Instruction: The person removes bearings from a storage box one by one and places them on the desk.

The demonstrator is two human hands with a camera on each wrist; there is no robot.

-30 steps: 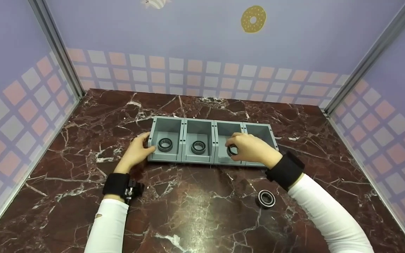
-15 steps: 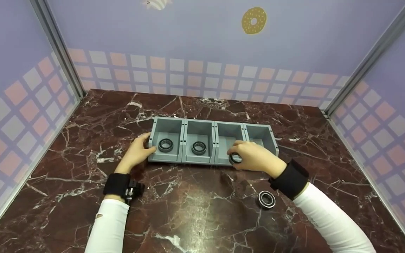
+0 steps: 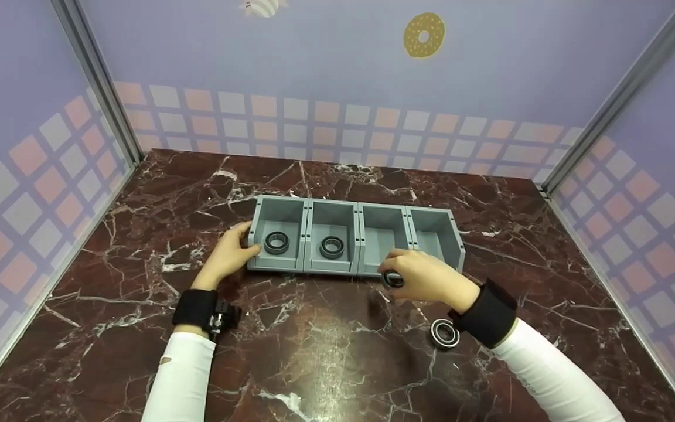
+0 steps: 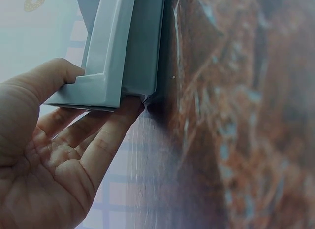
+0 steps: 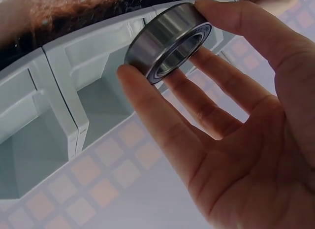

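Nearest, on tabletop (image 3: 326, 357): loose bearing (image 3: 455, 334); pinched by outer rim in right hand (image 3: 428, 275), likely for control, near third-from-left bin (image 3: 379, 237): held bearing (image 5: 164, 39); gripped at left end by left hand (image 3: 227, 256), presumably for steadiness: bin row (image 3: 360, 252); farther, inside: first-bin bearing (image 3: 276, 251), second-bin bearing (image 3: 331, 256).

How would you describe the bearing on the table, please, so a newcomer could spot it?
Find the row of four grey plastic bins on the dark red marbled tabletop. Nearer the camera, left of the right wrist's black strap, lies a round silver-black metal bearing. Unlike two bearings in bins and one in the right grip, it lies loose.
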